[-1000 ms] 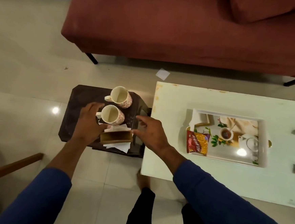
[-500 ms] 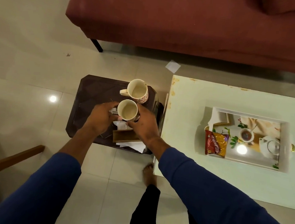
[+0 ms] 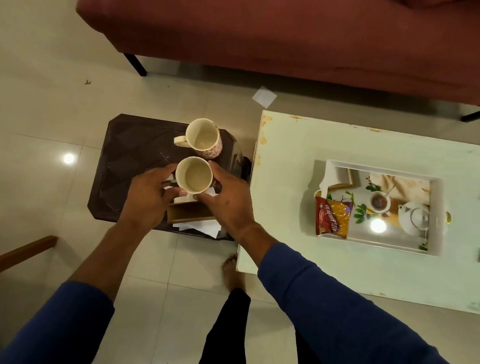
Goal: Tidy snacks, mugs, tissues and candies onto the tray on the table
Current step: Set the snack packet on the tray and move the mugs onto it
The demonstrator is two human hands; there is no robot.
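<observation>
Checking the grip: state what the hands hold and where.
Both hands hold the near cream ceramic mug: left hand at its handle side, right hand around the opposite wall.

Left hand [image 3: 148,200] and right hand [image 3: 230,201] around near mug [image 3: 193,178] above dark stool [image 3: 137,156].

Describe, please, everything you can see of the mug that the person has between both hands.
The near mug is cream inside, looks ceramic and empty, and stands upright, mouth up, over the dark side table. The left hand curls round its left side, hiding the handle; the right hand wraps its right side. Its outer pattern is mostly hidden. Whether it is lifted cannot be told. The tissue holder lies just below it, and a second mug stands behind.
</observation>
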